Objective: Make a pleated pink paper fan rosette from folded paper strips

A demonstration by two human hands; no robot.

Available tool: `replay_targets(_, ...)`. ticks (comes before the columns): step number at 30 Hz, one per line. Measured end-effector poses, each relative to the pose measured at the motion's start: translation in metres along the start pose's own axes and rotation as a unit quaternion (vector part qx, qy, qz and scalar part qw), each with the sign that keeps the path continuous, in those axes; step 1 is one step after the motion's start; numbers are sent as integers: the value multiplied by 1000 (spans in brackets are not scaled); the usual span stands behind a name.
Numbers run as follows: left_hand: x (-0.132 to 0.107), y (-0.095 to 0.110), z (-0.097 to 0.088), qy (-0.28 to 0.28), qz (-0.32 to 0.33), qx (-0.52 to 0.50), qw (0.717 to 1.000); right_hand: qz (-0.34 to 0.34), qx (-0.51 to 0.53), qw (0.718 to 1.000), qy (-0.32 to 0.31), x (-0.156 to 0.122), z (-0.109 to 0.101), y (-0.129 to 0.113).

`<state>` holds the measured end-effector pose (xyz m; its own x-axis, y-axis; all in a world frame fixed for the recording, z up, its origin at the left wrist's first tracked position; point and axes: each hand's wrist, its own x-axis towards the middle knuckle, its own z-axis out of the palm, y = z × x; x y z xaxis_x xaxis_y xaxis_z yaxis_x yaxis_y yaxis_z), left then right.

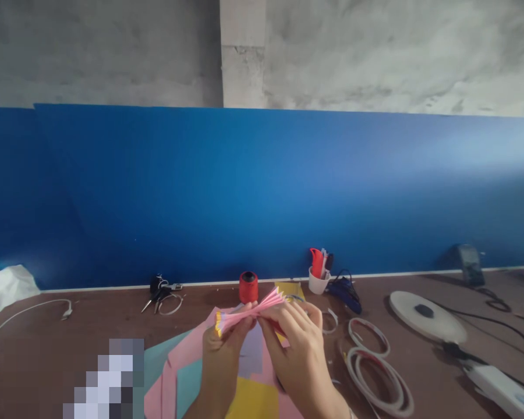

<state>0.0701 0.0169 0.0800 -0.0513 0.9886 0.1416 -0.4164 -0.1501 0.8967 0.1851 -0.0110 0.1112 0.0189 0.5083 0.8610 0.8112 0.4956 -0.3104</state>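
L hand [226, 352] & R hand [294, 337] both pinch pleated pink paper [269, 301]; red container [248, 289] at its 12 o'clock, white cup [318, 284] at 2.

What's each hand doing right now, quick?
Left hand: closed, holding the folded pink paper near its yellow end.
Right hand: closed, holding the same folded pink paper.

- Here's the brown tabletop [109, 320], and it's busy!
- Front and centre, coloured paper sheets [183, 352] overlap: pink, teal, yellow.
- Behind them, a red cylinder [248, 290] stands upright.
- To its right, a filled white cup [318, 284], a blue bundle [348, 295] just beside.
- Over right: cable coils [400, 387], a white disc [441, 326], a white device [506, 391].
- Far left, a white cord [67, 314] beside a crumpled white bundle [11, 290].
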Motion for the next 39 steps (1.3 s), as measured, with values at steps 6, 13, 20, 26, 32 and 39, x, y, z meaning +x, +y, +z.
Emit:
replay_targets(6,1,4,2,-3,-3,-16,1000,1,-10,1000,-13,1,-1,3)
replay_targets(13,4,2,0,29,-17,-42,999,20,-51,998,-33,3,-6,4)
replay_targets(20,5,4,-2,-15,-13,-28,999,49,-28,996,-69,2,-8,14)
replay_targets(26,6,5,-4,-24,-4,-8,1000,61,-28,996,-62,3,-11,14)
replay_targets(32,7,5,-2,-1,-33,-28,999,61,-26,995,-71,1,-9,15)
replay_targets(39,7,8,1,-54,-26,8,998,33,-38,995,-90,1,-5,11)
